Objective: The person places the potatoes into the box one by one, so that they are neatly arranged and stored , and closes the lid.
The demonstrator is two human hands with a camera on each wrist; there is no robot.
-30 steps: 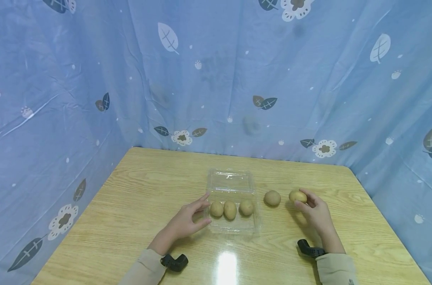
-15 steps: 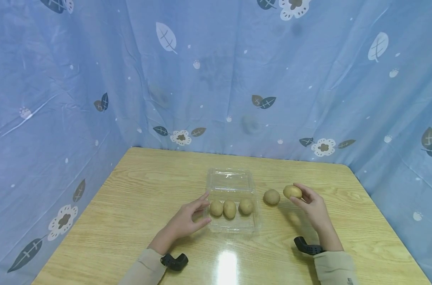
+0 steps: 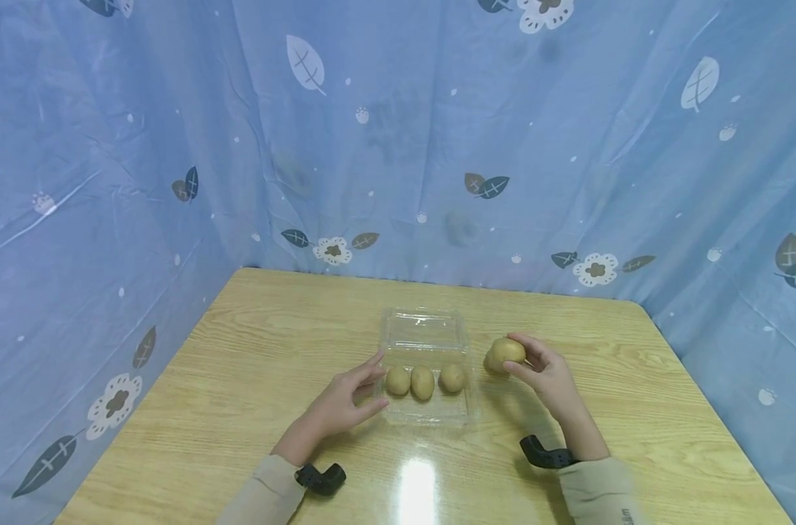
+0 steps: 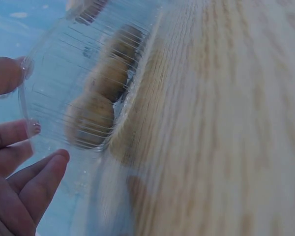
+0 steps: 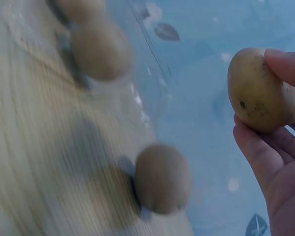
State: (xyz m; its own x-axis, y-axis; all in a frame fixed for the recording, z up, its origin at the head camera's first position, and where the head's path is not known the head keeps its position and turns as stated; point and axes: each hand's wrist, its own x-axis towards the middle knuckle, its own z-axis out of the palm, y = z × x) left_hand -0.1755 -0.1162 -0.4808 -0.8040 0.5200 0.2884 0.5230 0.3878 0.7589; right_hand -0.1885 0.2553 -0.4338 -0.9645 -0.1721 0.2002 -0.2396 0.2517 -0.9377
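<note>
My right hand pinches a yellow-brown potato between thumb and fingers, raised above the table. Below it, a second potato lies on the tabletop, mostly covered by the held one in the head view. A clear plastic clamshell box stands to the left, its lid folded back. Three potatoes sit in a row inside: left, middle and right. Against the box's left side rests my left hand, thumb and fingers spread apart and touching its edge.
The wooden table reaches back to a blue patterned curtain, which also hangs along both sides. A black wrist camera is strapped to the left wrist, another wrist camera to the right.
My right hand has carried its potato leftward and up, from right of the lone potato to over it. My left hand stays at the box.
</note>
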